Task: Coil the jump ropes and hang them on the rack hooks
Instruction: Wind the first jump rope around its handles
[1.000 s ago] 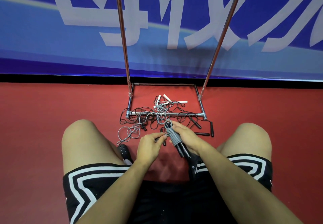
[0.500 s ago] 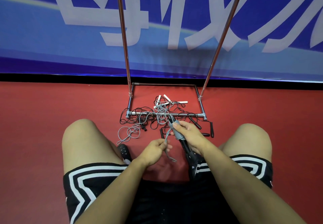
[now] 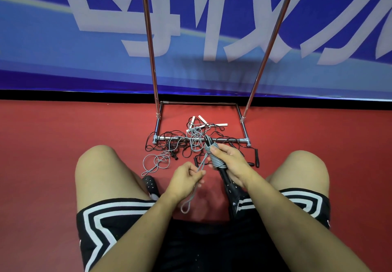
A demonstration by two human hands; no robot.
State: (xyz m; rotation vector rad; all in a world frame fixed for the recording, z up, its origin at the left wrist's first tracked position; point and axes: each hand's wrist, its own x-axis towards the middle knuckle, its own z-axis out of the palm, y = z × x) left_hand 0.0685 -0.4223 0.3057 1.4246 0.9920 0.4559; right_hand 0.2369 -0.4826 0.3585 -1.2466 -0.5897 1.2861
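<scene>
Red floor [image 3: 63,165]; rope [image 3: 216,159] inside right grip [image 3: 231,163].

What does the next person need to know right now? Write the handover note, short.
Right hand: grips the black handles with grey rope wound in turns around them.
Left hand: pinches the free grey strand, whose loop end hangs below the hand.
Rack: base frame on the red floor just ahead, two uprights rising out of view; no hooks visible.
Pile: black ropes, white handles and loose grey rope tangled on and in front of the base.
Done: one rope mostly wound.
Left: secure its tail, hang it, then coil and hang the rest.
</scene>
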